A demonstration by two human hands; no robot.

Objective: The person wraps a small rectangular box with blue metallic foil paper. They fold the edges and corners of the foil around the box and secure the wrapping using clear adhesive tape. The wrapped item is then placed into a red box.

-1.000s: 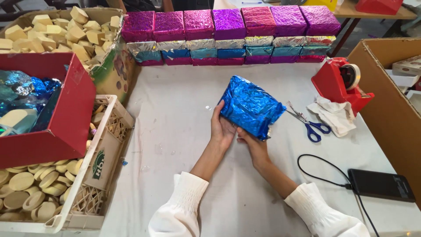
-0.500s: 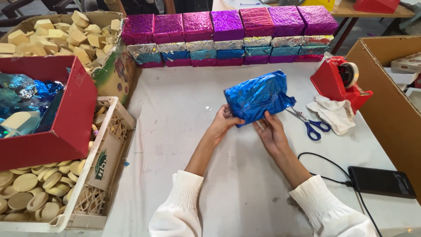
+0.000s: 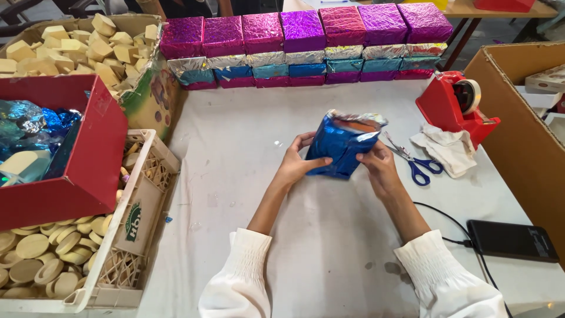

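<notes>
A box wrapped in shiny blue foil [image 3: 341, 144] stands tilted on end above the white table [image 3: 235, 135], its upper end showing loose silver foil edges. My left hand [image 3: 297, 160] grips its left side with the thumb across the front. On the box's right side my right hand [image 3: 379, 168] holds it, fingers on the foil. Both arms wear white sleeves.
Stacked foil-wrapped boxes, purple over silver and blue [image 3: 306, 44], line the table's far edge. A red tape dispenser [image 3: 456, 106], a white cloth [image 3: 444, 150] and blue-handled scissors [image 3: 415, 162] lie right. A phone with cable [image 3: 512, 240] sits near right. Red bin [image 3: 59, 147], crate of wooden discs [image 3: 41, 259] and a cardboard box [image 3: 524, 135] flank the table.
The blue foil box was lying flat; both hands have turned it up on end and drawn it closer to me, so its open foil end now faces upward.
</notes>
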